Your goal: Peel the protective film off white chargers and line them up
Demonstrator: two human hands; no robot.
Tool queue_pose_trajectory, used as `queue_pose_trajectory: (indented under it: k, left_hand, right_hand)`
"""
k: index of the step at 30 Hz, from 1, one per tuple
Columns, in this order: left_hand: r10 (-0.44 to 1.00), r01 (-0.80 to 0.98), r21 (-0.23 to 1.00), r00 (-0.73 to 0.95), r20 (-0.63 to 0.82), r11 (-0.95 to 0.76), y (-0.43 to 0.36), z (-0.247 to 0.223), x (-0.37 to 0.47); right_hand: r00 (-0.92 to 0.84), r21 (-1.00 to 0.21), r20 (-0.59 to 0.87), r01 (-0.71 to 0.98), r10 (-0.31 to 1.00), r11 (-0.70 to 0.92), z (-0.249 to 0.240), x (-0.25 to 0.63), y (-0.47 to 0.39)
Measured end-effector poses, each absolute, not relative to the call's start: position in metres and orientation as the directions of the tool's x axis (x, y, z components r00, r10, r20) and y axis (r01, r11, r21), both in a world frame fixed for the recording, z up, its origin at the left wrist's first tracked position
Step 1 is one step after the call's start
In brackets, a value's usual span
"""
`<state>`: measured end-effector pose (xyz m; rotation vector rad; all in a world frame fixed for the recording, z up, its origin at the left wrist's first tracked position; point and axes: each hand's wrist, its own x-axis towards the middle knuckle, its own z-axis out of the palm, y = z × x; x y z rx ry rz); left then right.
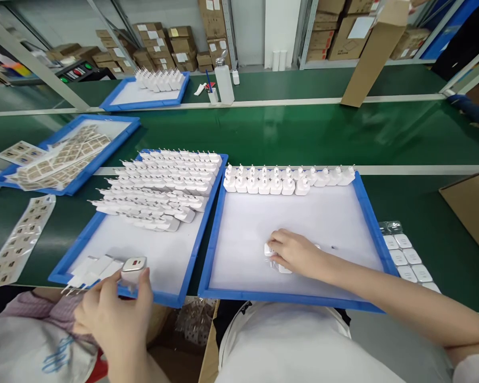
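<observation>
My left hand is closed on a white charger, whose end with a red port faces up, above the front edge of the left tray. Beside its fingers lie several flat white chargers with their prongs toward the front. Over the right tray, my right hand has its fingers bent together at a small white piece. Clear plastic and another white piece show under that hand. Two rows of upright white chargers stand along that tray's back edge.
Many white chargers fill the left tray's back. Farther left are a tray of label sheets and a sticker strip. Packed white pieces and a cardboard box lie right. Another person's plaid sleeve is at lower left.
</observation>
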<state>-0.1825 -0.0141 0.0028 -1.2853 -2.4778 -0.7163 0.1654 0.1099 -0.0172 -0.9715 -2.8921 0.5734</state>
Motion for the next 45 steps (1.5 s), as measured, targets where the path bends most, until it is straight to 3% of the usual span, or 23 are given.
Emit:
queue_pose_trajectory:
  k: [3, 5, 7, 10, 14, 37, 41, 45]
  left_hand:
    - [0.872, 0.835, 0.529, -0.366, 0.325, 0.153, -0.017, 0.011, -0.14]
    - [0.991, 0.734, 0.676, -0.027, 0.131, -0.07, -0.012, 0.014, -0.101]
    - [0.955, 0.641, 0.74, 0.296, 0.005, -0.203, -0.002, 0.014, -0.064]
    - [0.875, 0.611, 0.742, 0.479, -0.07, -0.275, 0.015, 0.011, -0.029]
    - [0.858, 0.641, 0.717, 0.5, -0.121, -0.273, 0.021, 0.009, -0.02]
    - [0.812, 0.656, 0.63, 0.579, -0.068, -0.415, 0.018, 0.002, -0.016]
    - [0.819, 0.672, 0.612, 0.57, -0.068, -0.417, 0.02, 0.003, -0.014]
    - [0.822, 0.679, 0.606, 0.566, -0.07, -0.416, 0.02, 0.004, -0.013]
  right_hand:
    - [-0.812, -0.333, -0.11, 0.573, 0.573, 0.749, -0.017, 0.165, 0.11]
    - [-0.816, -0.322, -0.126, 0.571, 0.564, 0.755, -0.017, 0.165, 0.11]
    - [-0.815, -0.314, -0.137, 0.574, 0.562, 0.756, -0.017, 0.165, 0.109]
    - [-0.808, -0.307, -0.14, 0.585, 0.572, 0.751, -0.017, 0.165, 0.109]
    - [-0.801, -0.311, -0.134, 0.593, 0.583, 0.743, -0.017, 0.165, 0.111]
    - [-0.871, -0.245, -0.105, 0.49, 0.48, 0.837, -0.019, 0.158, 0.115]
    - [-0.868, -0.304, -0.053, 0.485, 0.493, 0.82, -0.027, 0.163, 0.116]
    - [-0.787, -0.43, 0.048, 0.54, 0.615, 0.724, -0.037, 0.171, 0.127]
